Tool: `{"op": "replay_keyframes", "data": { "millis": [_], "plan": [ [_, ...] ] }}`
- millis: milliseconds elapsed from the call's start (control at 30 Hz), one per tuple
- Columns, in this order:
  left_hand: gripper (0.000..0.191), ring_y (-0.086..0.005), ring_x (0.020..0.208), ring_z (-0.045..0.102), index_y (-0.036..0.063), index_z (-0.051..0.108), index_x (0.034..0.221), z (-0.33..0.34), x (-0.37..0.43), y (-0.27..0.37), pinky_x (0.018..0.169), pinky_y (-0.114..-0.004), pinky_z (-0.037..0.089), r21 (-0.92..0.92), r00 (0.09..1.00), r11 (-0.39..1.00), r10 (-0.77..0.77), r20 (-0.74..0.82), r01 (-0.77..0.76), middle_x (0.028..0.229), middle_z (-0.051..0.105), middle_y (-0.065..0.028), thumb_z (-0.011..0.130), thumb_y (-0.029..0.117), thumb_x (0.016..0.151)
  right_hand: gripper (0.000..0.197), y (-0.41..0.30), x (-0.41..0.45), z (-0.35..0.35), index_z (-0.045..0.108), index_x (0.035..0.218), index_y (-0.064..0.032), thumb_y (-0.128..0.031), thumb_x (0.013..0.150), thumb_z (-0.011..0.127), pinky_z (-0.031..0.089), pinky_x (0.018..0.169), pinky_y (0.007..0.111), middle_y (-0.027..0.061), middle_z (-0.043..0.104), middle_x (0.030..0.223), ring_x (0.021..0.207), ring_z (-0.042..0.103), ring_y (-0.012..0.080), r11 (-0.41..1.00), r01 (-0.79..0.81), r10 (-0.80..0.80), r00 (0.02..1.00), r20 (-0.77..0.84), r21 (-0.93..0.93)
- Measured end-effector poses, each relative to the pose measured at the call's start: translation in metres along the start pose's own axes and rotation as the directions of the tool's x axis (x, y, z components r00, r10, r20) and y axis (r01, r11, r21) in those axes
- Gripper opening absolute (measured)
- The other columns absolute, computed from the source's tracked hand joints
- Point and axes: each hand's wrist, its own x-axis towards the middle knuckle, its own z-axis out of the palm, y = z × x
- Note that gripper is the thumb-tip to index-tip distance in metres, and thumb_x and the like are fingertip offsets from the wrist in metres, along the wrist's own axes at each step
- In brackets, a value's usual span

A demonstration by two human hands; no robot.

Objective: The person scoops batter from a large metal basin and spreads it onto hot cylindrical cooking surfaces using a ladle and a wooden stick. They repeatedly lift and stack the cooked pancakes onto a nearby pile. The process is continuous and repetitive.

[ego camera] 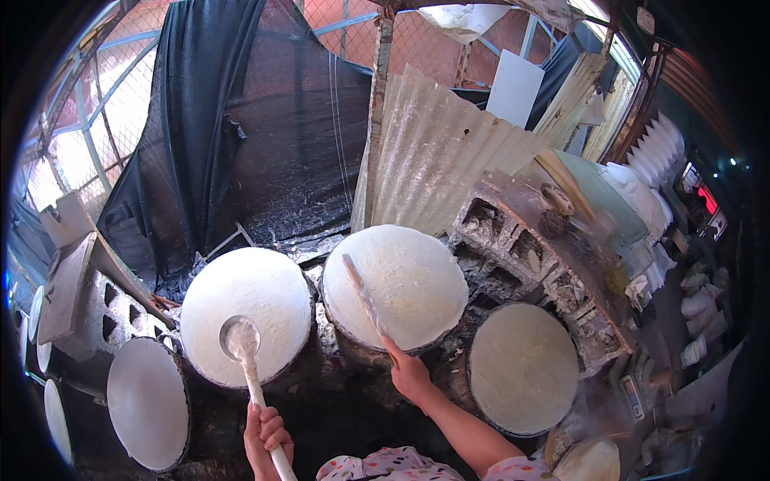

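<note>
My left hand (264, 433) grips the pale handle of a round metal ladle (240, 338). The ladle's bowl, coated in whitish batter, is over a round griddle (264, 294) covered by a white layer. In my right hand (410, 371) is a slim wooden stick (363, 294), whitened along its length. That stick slants across a second round griddle (409, 282), which carries a white, slightly yellowish layer. Whether the ladle or stick touches the layers is hard to tell. To the right of my right forearm, a third griddle (523, 367) bears a duller, off-white layer.
On the left stand another round white surface (149, 403) and hollow concrete blocks (117, 315). More broken blocks (529, 258) form a sooty ledge at right. Dark netting (289, 138) and corrugated sheeting (445, 150) hang behind. Plastic bags (637, 186) crowd the far right.
</note>
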Motion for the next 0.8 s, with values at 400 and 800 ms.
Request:
{"op": "replay_keyframes", "data": {
  "millis": [400,800],
  "plan": [
    [0.026,-0.0048,0.047,0.034,0.0075,0.041,0.083,0.004,0.011,-0.003,0.039,-0.019,0.035,0.025,0.991,0.991,-0.132,0.006,0.132,0.062,0.035,0.0028,0.045,0.023,0.103,0.060,0.030,-0.105,0.001,0.052,0.137,-0.0182,0.007,0.083,0.050,0.052,0.085,0.042,0.0199,0.063,0.118,0.107,0.061,0.0361,0.992,-0.020,0.034,0.994,-0.105,0.128],
    [0.019,-0.0110,0.053,0.033,0.0070,0.042,0.088,0.013,0.021,-0.009,0.048,-0.023,0.034,0.018,0.876,0.880,-0.475,0.084,0.475,0.069,0.038,-0.0012,0.042,0.018,0.104,0.055,0.069,-0.141,0.032,0.040,0.144,-0.0160,-0.014,0.091,0.051,0.051,0.074,0.047,0.0272,0.061,0.097,0.086,0.063,0.0414,0.949,0.265,-0.183,0.907,-0.380,0.174]
  ]
}}
